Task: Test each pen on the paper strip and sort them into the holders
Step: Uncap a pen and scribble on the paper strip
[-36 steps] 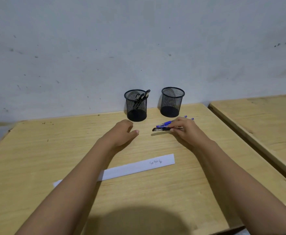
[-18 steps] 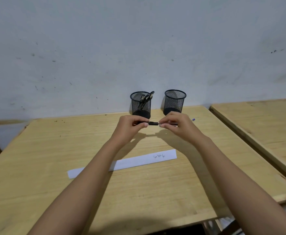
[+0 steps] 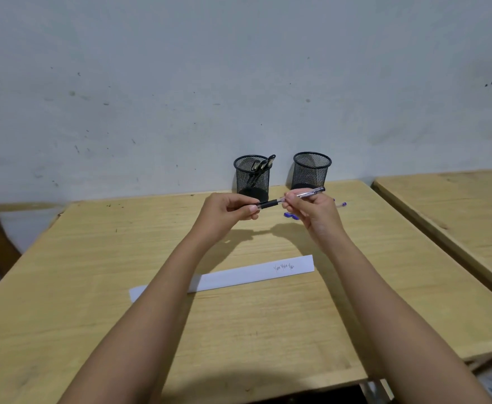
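Note:
Both hands hold one black pen (image 3: 306,194) in the air above the table. My left hand (image 3: 227,212) pinches its black cap end (image 3: 268,204). My right hand (image 3: 311,212) grips the clear barrel, whose far end points up and right. Blue pens (image 3: 291,215) lie on the table behind my right hand, mostly hidden. The white paper strip (image 3: 239,277) lies nearer to me, with scribbles near its right end. Two black mesh holders stand at the wall: the left holder (image 3: 252,179) has black pens in it, the right holder (image 3: 311,170) looks empty.
The work surface is a wooden table (image 3: 93,258) against a grey wall. A second wooden table (image 3: 457,217) stands to the right across a narrow gap. The near table edge runs under my forearms.
My right hand picked the black pen up off the table, and my left hand came over to take its cap end. The barrel has since tilted up to the right.

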### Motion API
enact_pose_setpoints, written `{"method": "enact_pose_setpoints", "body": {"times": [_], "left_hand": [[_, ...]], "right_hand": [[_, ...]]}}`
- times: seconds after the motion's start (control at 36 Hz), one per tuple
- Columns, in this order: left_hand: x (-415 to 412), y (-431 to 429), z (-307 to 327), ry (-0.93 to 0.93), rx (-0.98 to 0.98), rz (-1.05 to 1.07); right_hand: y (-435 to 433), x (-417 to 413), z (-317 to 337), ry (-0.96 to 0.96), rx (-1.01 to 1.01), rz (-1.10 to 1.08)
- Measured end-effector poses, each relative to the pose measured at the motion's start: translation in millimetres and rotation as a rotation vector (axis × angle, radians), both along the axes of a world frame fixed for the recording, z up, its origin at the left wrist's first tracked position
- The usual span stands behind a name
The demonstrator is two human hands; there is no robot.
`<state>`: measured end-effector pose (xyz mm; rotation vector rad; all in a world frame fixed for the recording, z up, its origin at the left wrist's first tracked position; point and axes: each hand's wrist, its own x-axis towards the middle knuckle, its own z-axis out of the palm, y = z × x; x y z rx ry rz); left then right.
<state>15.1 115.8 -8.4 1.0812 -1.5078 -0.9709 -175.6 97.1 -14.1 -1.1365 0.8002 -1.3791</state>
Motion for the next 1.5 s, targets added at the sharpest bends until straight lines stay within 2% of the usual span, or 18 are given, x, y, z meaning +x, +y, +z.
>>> {"method": "enact_pose_setpoints", "body": {"times": [0.25, 0.36, 0.42, 0.5, 0.56, 0.69, 0.86, 0.97, 1.17, 1.31, 1.42, 1.5], "left_hand": [[0.2, -4.6, 5.3, 0.017, 0.089, -0.046], [-1.0, -5.8, 5.6, 0.028, 0.123, -0.054], [7.0, -5.4, 4.3, 0.034, 0.120, -0.040], [52.2, -2.7, -2.1, 0.113, 0.128, 0.112], [80.9, 0.4, -3.7, 0.119, 0.151, 0.154], [60.3, -6.1, 0.0, -0.090, 0.193, 0.037], [28.8, -19.8, -23.5, -0.429, 0.150, 0.071], [19.8, -22.4, -32.6, -0.502, 0.173, 0.063], [12.0, -28.0, -38.4, -0.589, 0.124, 0.071], [10.0, -26.8, -32.8, -0.684, 0.108, 0.087], [0.8, -10.9, -23.1, -0.687, 0.023, 0.128], [-16.3, 19.3, -14.9, -0.688, -0.059, 0.070]], "right_hand": [[-5.8, -0.9, -2.4, -0.009, -0.046, 0.005], [-6.5, 1.7, -2.2, 0.048, -0.058, 0.005], [-9.6, -6.9, -0.2, 0.064, -0.050, -0.073], [-13.6, -52.6, 5.8, -0.144, 0.000, -0.272], [-10.7, -80.2, 7.9, -0.237, -0.007, -0.318], [-3.7, -57.8, 0.4, -0.156, 0.010, -0.272], [-0.8, -43.0, -21.7, 0.053, 0.026, -0.307], [1.6, -43.2, -27.6, 0.191, 0.037, -0.306], [6.3, -39.6, -28.6, 0.181, 0.045, -0.232], [11.3, -38.7, -24.3, 0.318, 0.008, -0.259], [23.1, -33.6, -17.2, 0.332, -0.079, -0.290], [31.3, -33.1, -14.9, 0.354, -0.112, -0.279]]}}
